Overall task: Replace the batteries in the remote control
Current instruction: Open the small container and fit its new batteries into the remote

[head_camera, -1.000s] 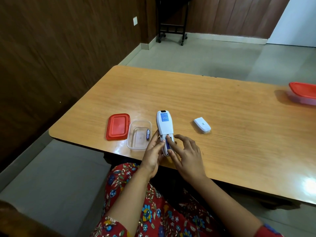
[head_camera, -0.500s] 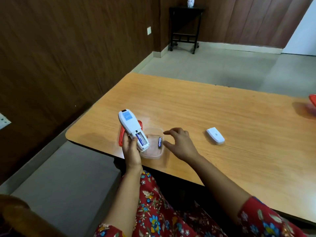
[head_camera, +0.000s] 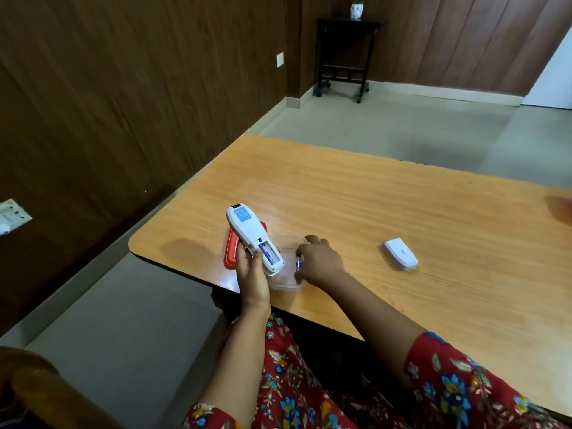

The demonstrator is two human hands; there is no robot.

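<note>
My left hand (head_camera: 252,270) holds a white remote control (head_camera: 252,238) back side up, lifted above the table's near edge. Its battery compartment is uncovered and one blue battery sits inside. My right hand (head_camera: 318,262) reaches into a clear plastic container (head_camera: 286,284) beside the remote, fingers closed around a small blue battery (head_camera: 298,262). The remote's white battery cover (head_camera: 400,253) lies alone on the table to the right.
A red lid (head_camera: 230,255) lies on the wooden table (head_camera: 387,205), partly behind the remote. The table's rounded corner is at the left. A dark wooden wall runs along the left; a black stand (head_camera: 345,57) is at the back.
My left hand lifted the remote off the table and swung it left. My right hand left the remote, moved to the clear container and closed on the battery inside.
</note>
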